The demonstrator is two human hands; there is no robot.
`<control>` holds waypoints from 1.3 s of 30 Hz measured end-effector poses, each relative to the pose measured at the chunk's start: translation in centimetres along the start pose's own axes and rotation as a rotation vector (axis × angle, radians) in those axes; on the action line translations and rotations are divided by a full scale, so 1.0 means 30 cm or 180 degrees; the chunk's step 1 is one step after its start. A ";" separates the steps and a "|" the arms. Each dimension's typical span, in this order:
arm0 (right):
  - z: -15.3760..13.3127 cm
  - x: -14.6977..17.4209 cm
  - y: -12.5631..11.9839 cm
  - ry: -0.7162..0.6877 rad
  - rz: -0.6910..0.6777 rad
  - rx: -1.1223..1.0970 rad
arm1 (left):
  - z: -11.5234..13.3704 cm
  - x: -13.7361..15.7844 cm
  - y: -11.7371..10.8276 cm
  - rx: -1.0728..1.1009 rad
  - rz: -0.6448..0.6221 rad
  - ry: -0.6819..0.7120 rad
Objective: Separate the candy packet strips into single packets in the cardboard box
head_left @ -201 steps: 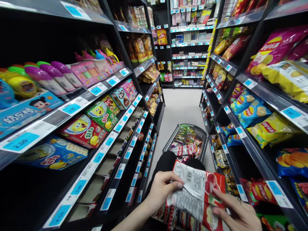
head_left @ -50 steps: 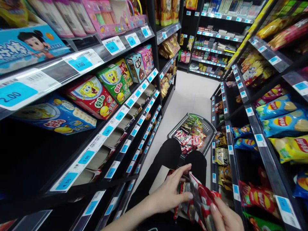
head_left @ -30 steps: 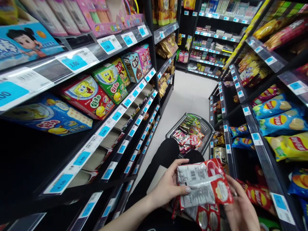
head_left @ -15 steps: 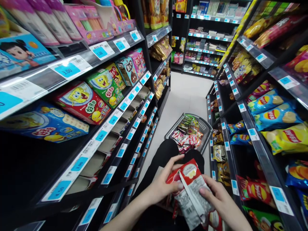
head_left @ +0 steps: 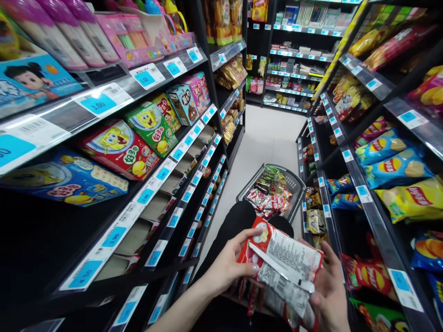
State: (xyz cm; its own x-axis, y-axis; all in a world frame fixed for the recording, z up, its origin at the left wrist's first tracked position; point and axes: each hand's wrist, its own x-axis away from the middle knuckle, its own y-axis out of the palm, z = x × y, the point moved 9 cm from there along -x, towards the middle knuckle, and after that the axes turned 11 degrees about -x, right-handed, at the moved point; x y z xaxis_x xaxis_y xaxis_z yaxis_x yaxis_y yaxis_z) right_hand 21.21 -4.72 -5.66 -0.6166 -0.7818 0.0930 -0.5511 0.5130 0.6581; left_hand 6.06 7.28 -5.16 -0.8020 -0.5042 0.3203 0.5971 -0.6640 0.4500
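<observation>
A red and silver snack packet [head_left: 282,263] is held over my lap, its printed back and long seam facing up. My left hand [head_left: 230,260] is closed on its left end, thumb on top. At the other end, my right hand [head_left: 330,286] grips the packet with the thumb at the lower edge and the fingers behind it. More red and silver packets [head_left: 254,297] show below, partly hidden by the held one. Beyond my knees a grey basket [head_left: 296,189] on the floor holds several colourful snack packets [head_left: 272,191].
The left shelf carries snack boxes [head_left: 119,145] above rows of price tags [head_left: 116,235]. On the right shelf lie bags of chips [head_left: 404,200]. Between them runs a pale floor aisle [head_left: 272,129], with a shelf of small goods [head_left: 297,55] at its far end.
The packet has turned from steeply slanted to lying more crosswise. My right hand has moved to its right end and opened wider around it, while my left hand has shifted little.
</observation>
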 end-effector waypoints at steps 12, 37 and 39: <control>-0.187 0.049 0.063 -0.1841 -0.0161 0.2686 | 0.054 0.008 -0.067 -0.1100 0.0832 0.0460; -0.051 0.014 -0.035 0.0792 0.0546 0.0694 | 0.026 -0.006 -0.001 0.0125 0.0137 -0.0240; -0.039 0.028 -0.021 0.0976 0.0485 0.0418 | 0.032 0.001 0.028 0.0460 -0.0304 -0.0282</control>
State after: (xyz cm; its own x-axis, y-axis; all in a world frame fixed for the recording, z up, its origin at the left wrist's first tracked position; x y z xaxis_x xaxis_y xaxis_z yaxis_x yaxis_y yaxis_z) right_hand 21.69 -6.12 -5.10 -0.5109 -0.7526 0.4154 -0.5457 0.6573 0.5198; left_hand 6.52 7.23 -3.97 -0.8568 -0.3880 0.3396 0.5152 -0.6172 0.5947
